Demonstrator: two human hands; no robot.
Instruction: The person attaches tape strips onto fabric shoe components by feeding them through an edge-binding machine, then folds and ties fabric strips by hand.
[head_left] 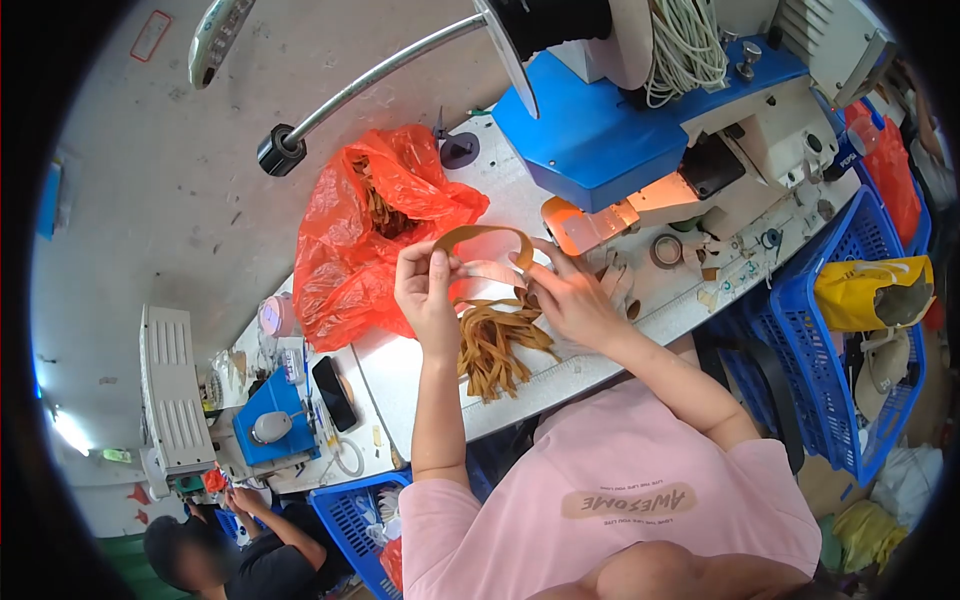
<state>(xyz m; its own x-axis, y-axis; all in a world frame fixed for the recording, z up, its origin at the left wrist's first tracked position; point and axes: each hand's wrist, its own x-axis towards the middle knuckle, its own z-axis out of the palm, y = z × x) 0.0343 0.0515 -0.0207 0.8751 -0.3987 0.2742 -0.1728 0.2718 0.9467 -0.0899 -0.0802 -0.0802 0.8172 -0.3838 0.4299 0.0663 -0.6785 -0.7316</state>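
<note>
A tan-brown strip of material [478, 232] arches in a loop between my two hands, above the white worktable. My left hand [428, 285] pinches one end between thumb and fingers. My right hand [572, 298] has its fingers closed on the other end. Just below the strip, a pile of similar brown strips [500, 345] lies on the table. Left of my left hand sits an open red plastic bag [345, 265], with more brown strips [380, 205] showing inside.
A blue and white sewing machine [600, 130] with an orange-lit work area stands behind my right hand. A black phone [333, 393] lies at the left. Blue baskets [790, 345] stand at the right. Another person [240, 550] works at a second machine [270, 420], lower left.
</note>
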